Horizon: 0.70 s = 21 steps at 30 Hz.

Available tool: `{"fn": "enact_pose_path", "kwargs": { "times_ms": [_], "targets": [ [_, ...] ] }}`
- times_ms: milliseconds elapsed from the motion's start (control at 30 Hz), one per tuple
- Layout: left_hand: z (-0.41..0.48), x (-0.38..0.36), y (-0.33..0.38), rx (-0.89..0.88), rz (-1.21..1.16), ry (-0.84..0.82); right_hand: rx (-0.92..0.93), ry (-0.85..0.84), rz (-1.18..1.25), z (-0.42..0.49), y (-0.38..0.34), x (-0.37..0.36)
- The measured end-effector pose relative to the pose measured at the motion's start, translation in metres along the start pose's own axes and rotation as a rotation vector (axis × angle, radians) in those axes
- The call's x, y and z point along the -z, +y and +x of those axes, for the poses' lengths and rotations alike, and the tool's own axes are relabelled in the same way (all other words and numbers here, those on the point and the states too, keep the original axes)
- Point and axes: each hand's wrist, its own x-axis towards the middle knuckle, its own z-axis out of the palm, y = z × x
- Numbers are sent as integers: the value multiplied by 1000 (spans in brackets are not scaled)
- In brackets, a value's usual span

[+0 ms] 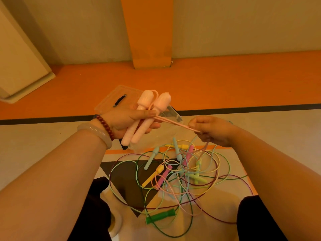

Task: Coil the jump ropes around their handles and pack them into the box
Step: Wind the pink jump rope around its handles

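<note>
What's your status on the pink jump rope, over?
Left grip holds both pink handles together. Right grip pinches the pink cord, pulled taut. Cord trails down into the tangled ropes below.

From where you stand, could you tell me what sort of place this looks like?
Probably an indoor gym or play hall: an orange floor with a black painted line, an orange pillar against the wall, and jump ropes tangled on the floor.
</note>
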Motion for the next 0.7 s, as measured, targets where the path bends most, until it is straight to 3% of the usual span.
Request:
{"fn": "enact_pose_path", "kwargs": {
  "times_ms": [133, 267, 467, 533, 633, 700],
  "targets": [
    [-6, -1, 4, 6, -77, -48, -56, -23, 117, 1, 4, 4],
    [-7, 7, 3, 10, -26, -1, -59, -84, 6, 0, 2, 4],
    [-5, 21, 2, -5, 58, -194, -64, 44, -31, 1, -2, 4],
    [-4, 15, -1, -1, 129, -281, -74, 110, -147, 1, 0, 3],
    [-4, -5, -3, 47, 322, -424, -31, 284, -417, 1, -3, 5],
    [-3, -23, -5, 110, 518, -461, -22, 367, -471, 1, -10, 7]
  ]
}}
